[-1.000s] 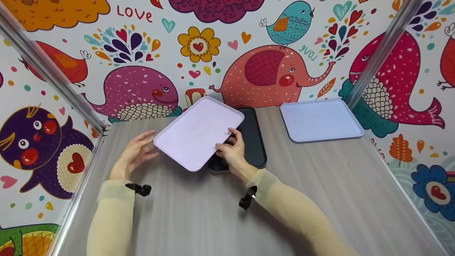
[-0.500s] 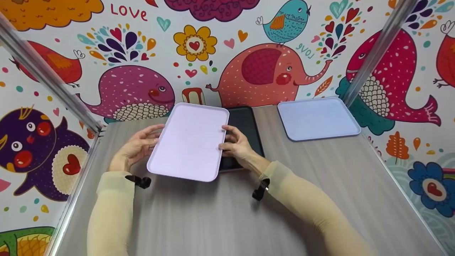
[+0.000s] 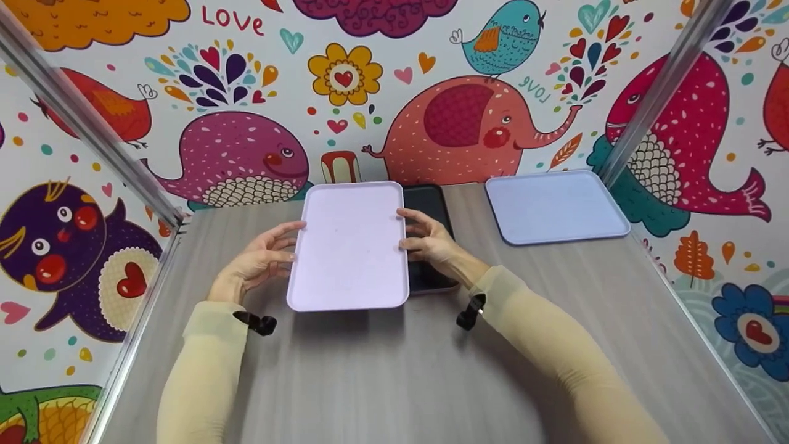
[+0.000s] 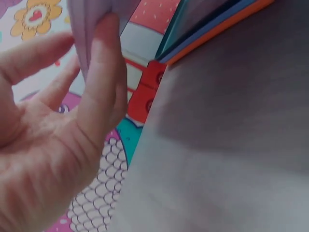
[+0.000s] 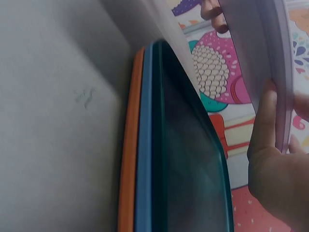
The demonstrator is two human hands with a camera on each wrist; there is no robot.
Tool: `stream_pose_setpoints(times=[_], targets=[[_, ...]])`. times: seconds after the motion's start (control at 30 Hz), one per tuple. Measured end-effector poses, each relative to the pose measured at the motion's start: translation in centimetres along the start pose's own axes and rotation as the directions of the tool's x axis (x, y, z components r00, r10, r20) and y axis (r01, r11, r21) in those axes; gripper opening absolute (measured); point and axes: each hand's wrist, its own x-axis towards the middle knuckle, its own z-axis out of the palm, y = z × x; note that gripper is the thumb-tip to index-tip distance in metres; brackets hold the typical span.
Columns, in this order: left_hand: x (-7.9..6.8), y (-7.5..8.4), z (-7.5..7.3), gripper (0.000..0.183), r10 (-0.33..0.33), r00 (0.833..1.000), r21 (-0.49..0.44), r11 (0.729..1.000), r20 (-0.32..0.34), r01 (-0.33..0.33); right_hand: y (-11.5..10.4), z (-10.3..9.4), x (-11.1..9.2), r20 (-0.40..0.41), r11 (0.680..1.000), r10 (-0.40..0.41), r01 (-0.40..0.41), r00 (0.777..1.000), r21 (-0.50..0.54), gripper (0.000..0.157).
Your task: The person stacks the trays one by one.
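A pale lilac rectangular tray is held above the table, its long sides running away from me. My left hand grips its left long edge, and my right hand pinches the right one. In the left wrist view, the fingers lie along both faces of the tray's rim. Under and behind it lies a stack, partly hidden in the head view: a dark green tray on top, a blue tray below, and an orange tray at the bottom.
A light blue tray lies at the back right of the grey wood-grain table. Printed cartoon walls stand behind and at both sides, with metal posts at the corners.
The lilac tray has turned from a slant to nearly straight. My left hand, apart from it at first, now holds its left edge. My right hand has moved right and slightly up with it.
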Motion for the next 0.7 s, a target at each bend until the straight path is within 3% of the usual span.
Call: stream_pose_setpoints(times=[0.43,0.7], targets=[[2.3,0.4,3.9,0.084,0.037,0.996,0.054,0.998,-0.082,-0.032,-1.6,-3.3,0.6,-0.087,0.992,-0.001,-0.01,0.996,-0.123,0.076],[4.9,-0.1,6.2,0.084,0.04,0.992,0.1,0.995,-0.123,-0.028,-2.1,-6.0,0.8,-0.135,0.975,0.008,-0.037,0.991,-0.219,0.079]])
